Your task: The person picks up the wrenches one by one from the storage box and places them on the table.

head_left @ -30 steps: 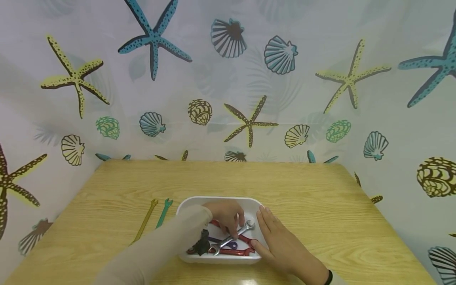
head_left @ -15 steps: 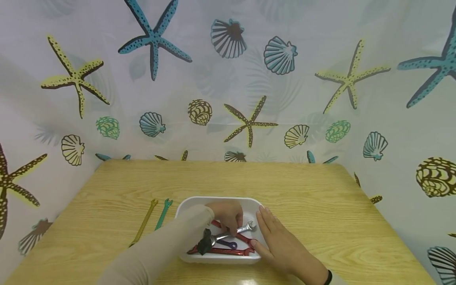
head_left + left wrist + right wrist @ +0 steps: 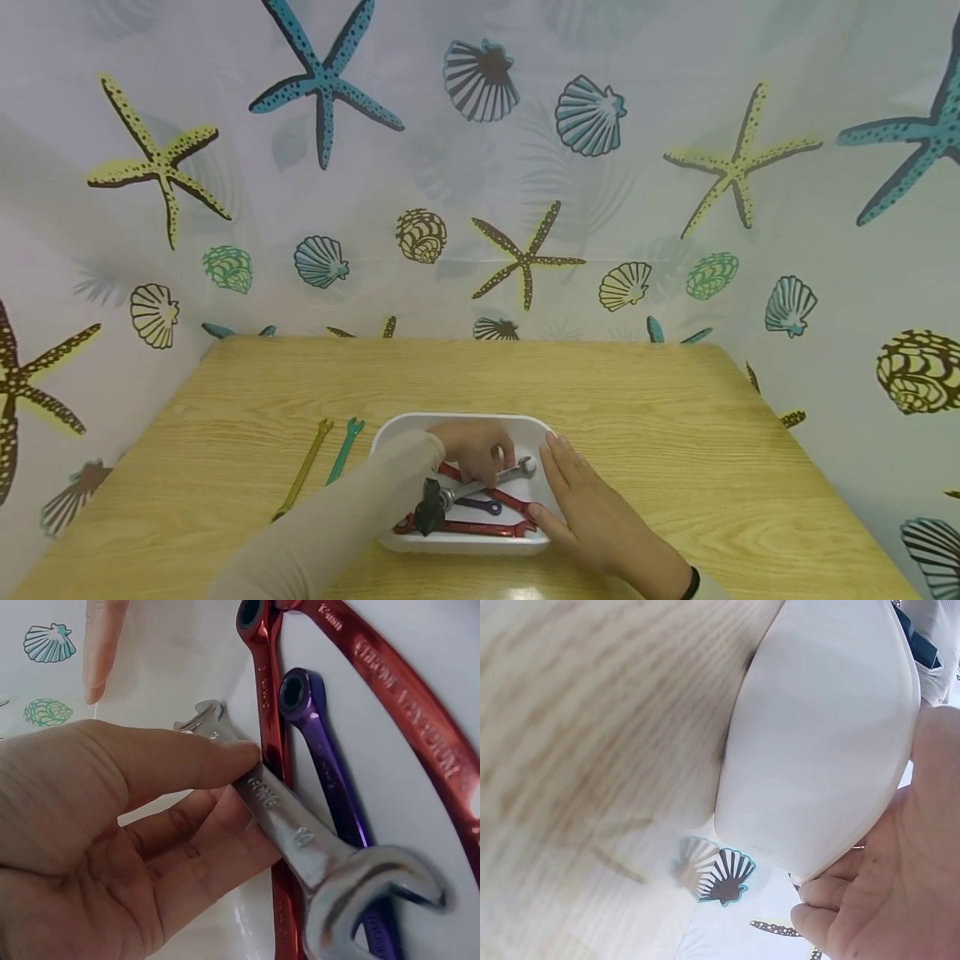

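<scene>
A silver combination wrench (image 3: 281,817) is pinched between the thumb and fingers of my left hand (image 3: 474,450), low inside the white plastic bin (image 3: 397,423). Its open end points toward the camera in the left wrist view. Beneath it lie a red wrench (image 3: 508,500) and a purple wrench (image 3: 483,506). Another red wrench (image 3: 480,528) lies along the bin's near wall. My right hand (image 3: 596,512) rests against the bin's right side, fingers fairly straight along the rim and thumb at the near edge. The left wrist camera covers part of the bin's left end.
Left of the bin, a yellow wrench (image 3: 303,471) and a green wrench (image 3: 345,450) lie on the wooden table (image 3: 637,400). My left sleeve (image 3: 337,525) crosses over the bin's left rim. Behind stands a curtain (image 3: 480,183) with starfish and shells.
My left hand has taken hold of the silver wrench and raised it slightly, turning it flatter across the bin. More of the purple and red wrenches shows below. My right hand has stayed put.
</scene>
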Motion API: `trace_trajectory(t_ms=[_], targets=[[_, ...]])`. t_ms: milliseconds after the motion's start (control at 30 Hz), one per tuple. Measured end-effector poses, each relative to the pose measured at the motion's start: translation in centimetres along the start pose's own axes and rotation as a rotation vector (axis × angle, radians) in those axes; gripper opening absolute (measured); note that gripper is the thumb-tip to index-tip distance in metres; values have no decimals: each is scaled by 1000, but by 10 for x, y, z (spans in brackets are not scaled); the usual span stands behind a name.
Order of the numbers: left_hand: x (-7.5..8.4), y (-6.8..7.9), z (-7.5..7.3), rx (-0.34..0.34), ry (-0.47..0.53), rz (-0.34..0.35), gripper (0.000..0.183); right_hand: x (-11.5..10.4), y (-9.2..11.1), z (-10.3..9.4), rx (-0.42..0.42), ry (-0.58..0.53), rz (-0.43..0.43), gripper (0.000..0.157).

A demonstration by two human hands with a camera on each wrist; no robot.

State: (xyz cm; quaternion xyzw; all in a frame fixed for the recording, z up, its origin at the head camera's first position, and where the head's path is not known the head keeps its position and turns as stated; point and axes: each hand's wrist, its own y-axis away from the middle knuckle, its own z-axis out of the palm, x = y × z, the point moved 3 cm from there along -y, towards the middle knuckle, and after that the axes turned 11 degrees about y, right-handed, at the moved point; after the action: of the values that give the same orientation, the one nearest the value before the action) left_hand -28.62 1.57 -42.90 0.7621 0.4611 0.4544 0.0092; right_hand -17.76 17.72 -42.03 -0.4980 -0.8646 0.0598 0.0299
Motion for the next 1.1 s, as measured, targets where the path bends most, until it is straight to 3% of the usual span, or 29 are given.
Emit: trace_trajectory(t_ms=[300,667,900,1100], targets=[[0,6,-6,2,31,-13,25,1,0,1,11,4,-5,71],[13,17,-22,-3,117,42,25,2,0,1,12,20,4,72],[16,32,-35,45,140,77,25,1,0,1,11,4,2,73],[11,43,-51,111,222,111,25,0,0,1,4,6,9,73]])
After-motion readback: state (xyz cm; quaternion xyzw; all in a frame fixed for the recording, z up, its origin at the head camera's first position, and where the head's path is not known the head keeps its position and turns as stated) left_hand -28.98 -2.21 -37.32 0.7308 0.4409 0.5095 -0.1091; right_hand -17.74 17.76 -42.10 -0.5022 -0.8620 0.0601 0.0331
